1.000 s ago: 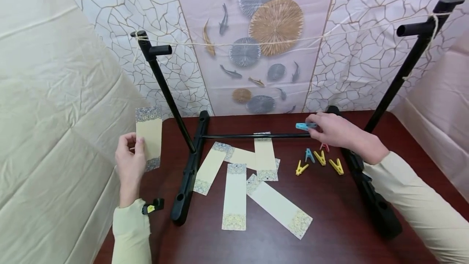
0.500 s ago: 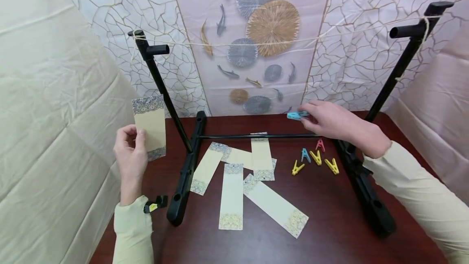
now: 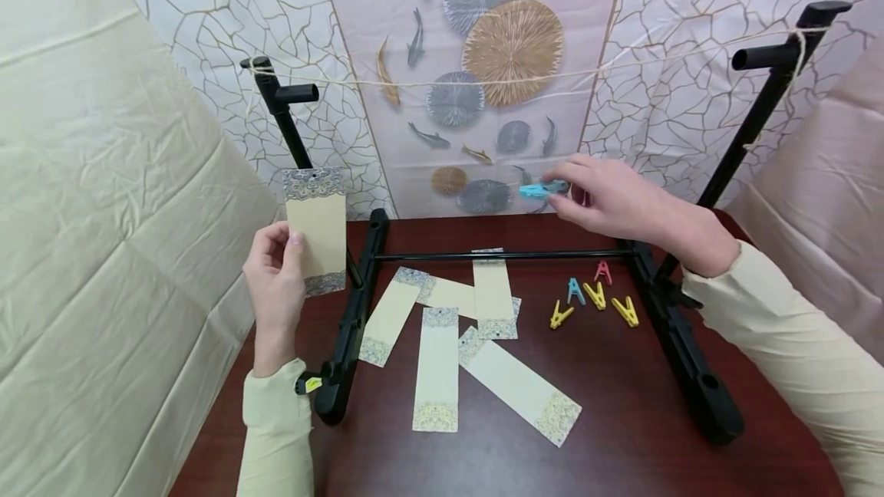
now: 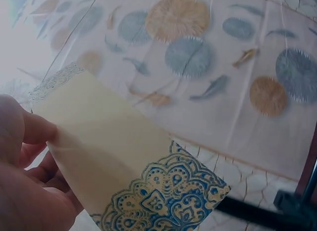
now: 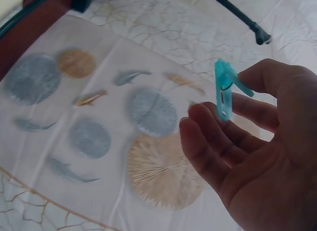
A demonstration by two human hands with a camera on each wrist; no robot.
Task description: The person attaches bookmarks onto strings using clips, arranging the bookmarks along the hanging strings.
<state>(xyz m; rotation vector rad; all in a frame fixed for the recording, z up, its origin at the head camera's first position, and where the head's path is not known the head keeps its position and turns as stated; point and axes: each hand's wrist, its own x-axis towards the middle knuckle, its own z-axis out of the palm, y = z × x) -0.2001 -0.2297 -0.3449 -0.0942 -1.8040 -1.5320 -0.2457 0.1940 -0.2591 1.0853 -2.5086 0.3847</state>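
My left hand (image 3: 278,259) pinches a cream bookmark-like card (image 3: 318,232) by its left edge, holding it upright in front of the left post. Blue lacy bands cross the card's two ends, and the left wrist view shows the card (image 4: 109,137) with its ornate dark blue pattern close up. My right hand (image 3: 615,198) pinches a light blue clothespin (image 3: 542,189) between thumb and fingers, above the crossbar. In the right wrist view the clothespin (image 5: 224,92) stands out from the fingertips, thumb on one of its legs.
Several patterned cards (image 3: 437,370) lie scattered, partly overlapping, on the dark red table (image 3: 525,466). More clothespins (image 3: 596,296) in yellow, blue and red lie at right. A black frame (image 3: 500,256) stands around them, with a thin string (image 3: 428,83) tied between its two posts.
My left hand has moved the card up and to the right, overlapping the left post. My right hand has lifted the blue clothespin up and leftward, away from the other clothespins.
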